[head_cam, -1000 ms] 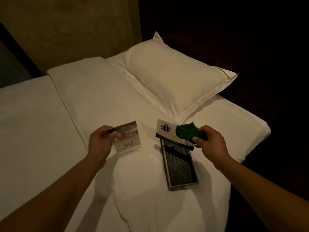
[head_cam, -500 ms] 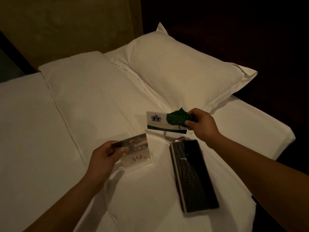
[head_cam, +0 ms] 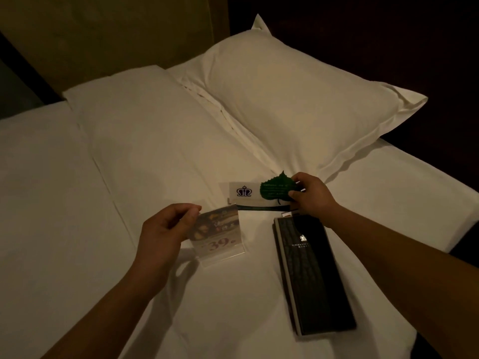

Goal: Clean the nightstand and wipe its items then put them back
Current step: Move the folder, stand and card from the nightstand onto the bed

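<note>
Folder [head_cam: 313, 273] on bed [head_cam: 77, 203]; left of it, left hand [head_cam: 166, 229] pinches a sign [head_cam: 220, 237]; beyond it, right hand [head_cam: 312, 196] pinches two cards [head_cam: 276, 189].

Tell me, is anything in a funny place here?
Yes. Nightstand things are at the bed instead: a black folder lies on it, the left hand pinches a "39" sign stand resting there, and the right hand holds a green leaf card with a white crown card. Nothing looks spilled or broken.
</note>
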